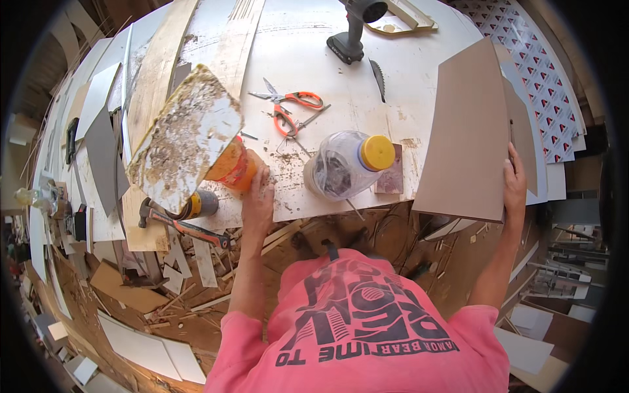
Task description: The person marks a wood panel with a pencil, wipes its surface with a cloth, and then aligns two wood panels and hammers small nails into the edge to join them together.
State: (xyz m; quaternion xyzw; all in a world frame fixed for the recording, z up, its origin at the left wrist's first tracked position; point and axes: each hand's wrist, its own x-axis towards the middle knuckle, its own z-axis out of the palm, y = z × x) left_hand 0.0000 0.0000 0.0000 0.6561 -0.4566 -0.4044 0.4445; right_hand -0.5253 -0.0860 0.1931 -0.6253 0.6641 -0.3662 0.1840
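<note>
My left hand (pixel 259 193) is closed against the right side of an orange container (pixel 234 167), its fingers partly hidden. A dirty, glue-crusted white board piece (pixel 187 134) covers the container's upper left. At the right edge of the table, my right hand (pixel 515 177) grips the long outer edge of a tilted brown panel (pixel 462 134). Between my hands stands a clear plastic jar with a yellow lid (pixel 378 153) and dark contents. Orange-handled scissors (pixel 288 108) lie spread beyond it. A hammer (pixel 180 226) and a small tin (pixel 202 204) rest near the table's front edge.
The white worktable (pixel 295 39) carries wooden planks (pixel 160 59) at left. A cordless drill (pixel 354 33) and a dark saw blade (pixel 378 80) lie at the back. A patterned sheet (pixel 524 72) is at far right. Offcuts (pixel 128 288) litter the floor.
</note>
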